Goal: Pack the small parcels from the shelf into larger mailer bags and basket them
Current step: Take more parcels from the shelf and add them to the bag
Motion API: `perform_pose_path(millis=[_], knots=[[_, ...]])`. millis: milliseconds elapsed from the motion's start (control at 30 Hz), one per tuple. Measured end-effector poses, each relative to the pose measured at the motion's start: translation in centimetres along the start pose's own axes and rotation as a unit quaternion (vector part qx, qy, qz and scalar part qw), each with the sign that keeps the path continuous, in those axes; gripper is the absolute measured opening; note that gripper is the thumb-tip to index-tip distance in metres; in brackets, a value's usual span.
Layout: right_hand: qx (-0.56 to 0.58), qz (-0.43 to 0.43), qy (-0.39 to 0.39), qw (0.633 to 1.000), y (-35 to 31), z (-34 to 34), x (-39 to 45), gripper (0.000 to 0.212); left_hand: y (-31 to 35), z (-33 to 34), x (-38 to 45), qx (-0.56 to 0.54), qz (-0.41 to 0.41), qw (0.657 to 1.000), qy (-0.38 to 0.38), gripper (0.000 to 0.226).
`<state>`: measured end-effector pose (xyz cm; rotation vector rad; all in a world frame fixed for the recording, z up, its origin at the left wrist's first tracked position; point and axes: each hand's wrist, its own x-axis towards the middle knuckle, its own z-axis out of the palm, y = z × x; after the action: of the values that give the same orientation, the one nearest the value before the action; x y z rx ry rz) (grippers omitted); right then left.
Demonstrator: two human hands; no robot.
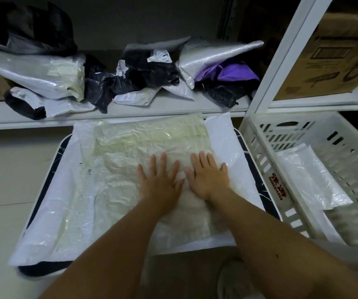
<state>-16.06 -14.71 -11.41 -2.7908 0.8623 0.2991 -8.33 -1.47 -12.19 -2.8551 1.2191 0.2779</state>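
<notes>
Both palms are down flat at the centre of the frame: the left hand [159,182] and the right hand [209,176] press side by side, fingers straight and spread, on the big white mailer bag [117,180] lying crumpled across a dark-edged surface [44,169]. Nothing is grasped. Small parcels [143,70], white, black and purple, sit heaped on the shelf [130,108] along the top. At right, the white basket [257,152] holds one white bag [311,178].

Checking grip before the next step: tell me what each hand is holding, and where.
Nothing is held. The left hand and right hand lie flat, fingers straight, pressing on the middle of the large white mailer bag.
</notes>
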Motion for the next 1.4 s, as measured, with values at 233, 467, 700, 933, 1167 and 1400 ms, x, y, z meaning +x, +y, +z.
perform_pose_path(millis=[233, 467, 700, 933, 1167, 1400], knots=[[0.021, 0.084, -0.037, 0.996, 0.0, 0.8, -0.5, 0.072, -4.3, -0.1, -1.1, -0.008, -0.077, 0.997, -0.009, 0.058], [0.000, 0.042, 0.050, 0.998, -5.2, -0.5, -1.4, 0.073, -6.5, -1.5, -1.8, -0.060, -0.171, 0.983, 0.025, 0.062], [-0.028, -0.061, -0.006, 0.998, -6.3, 2.6, -3.7, 0.070, -8.7, -1.0, -3.1, -0.036, -0.138, 0.987, -0.076, 0.070], [-0.082, -0.048, 0.048, 0.994, -7.4, 0.7, -2.7, 0.053, -8.8, -4.4, -1.9, 0.100, -0.084, 0.991, -0.010, 0.055], [-0.041, -0.087, 0.306, 0.947, -10.4, -3.4, 1.6, 0.030, -13.0, -8.6, 0.6, 0.031, 0.053, 0.998, -0.024, 0.042], [0.023, -0.108, 0.394, 0.912, -15.5, -12.1, 7.6, 0.026, -18.0, -11.6, 3.4, -0.043, -0.018, 0.995, 0.088, 0.035]])
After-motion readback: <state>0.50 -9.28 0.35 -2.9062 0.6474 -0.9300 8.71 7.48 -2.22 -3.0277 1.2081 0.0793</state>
